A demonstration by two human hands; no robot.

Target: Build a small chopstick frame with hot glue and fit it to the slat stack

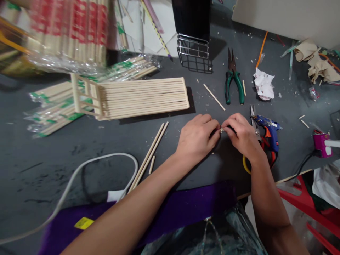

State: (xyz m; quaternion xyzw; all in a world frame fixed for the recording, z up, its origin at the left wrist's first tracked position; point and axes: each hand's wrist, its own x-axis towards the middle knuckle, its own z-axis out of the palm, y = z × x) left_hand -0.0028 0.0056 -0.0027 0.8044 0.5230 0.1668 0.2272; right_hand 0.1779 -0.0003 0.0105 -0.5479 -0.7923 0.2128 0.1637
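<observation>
My left hand and my right hand meet above the grey table, both with fingers pinched together. Between their fingertips show the small pale ends of a wooden stick piece; the rest is hidden by the fingers. To the left lies a small frame of glued wooden sticks, with a long slatted panel and an upright ladder-like end. Two long sticks and a short stick rest near my left forearm. A thin stick lies just beyond my hands.
Green-handled pliers lie ahead; scissors and a blue glue gun sit beside my right hand. Wrapped chopsticks, a phone on a wire stand, crumpled paper and a white cable surround the work.
</observation>
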